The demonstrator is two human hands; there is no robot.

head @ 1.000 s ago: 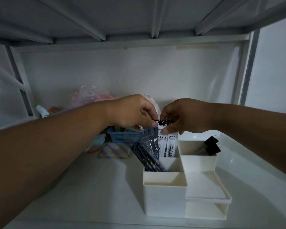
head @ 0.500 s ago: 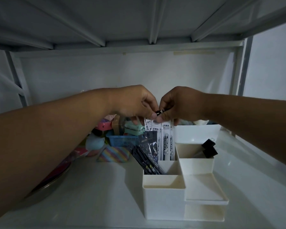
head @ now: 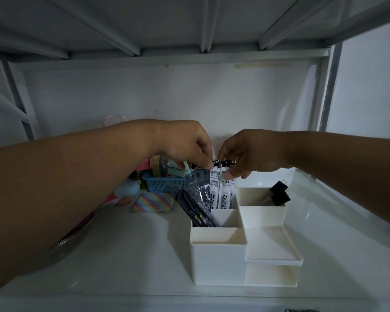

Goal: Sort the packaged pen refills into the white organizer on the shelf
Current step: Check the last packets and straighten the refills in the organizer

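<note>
A white organizer [head: 216,260] with several compartments stands on the shelf. White refill packs [head: 221,194] stand upright in its rear left compartment. Dark refill packs [head: 197,207] lean to the left in the compartment in front of them. My left hand [head: 185,146] and my right hand [head: 250,152] meet above the white packs, and both pinch their black header strip [head: 224,163]. My right thumb presses on the front of the white packs. The lower ends of all packs are hidden inside the organizer.
Black binder clips [head: 278,194] sit in the organizer's rear right compartment. A blue mesh basket [head: 162,184] with tape rolls, a rainbow striped pouch [head: 152,202] and a round metal tin [head: 63,246] lie to the left. The shelf above hangs low overhead.
Both hands have sunk slightly, pushing the white refill packs deeper into the rear compartment. The camera has shifted, so the view sits a little differently.
</note>
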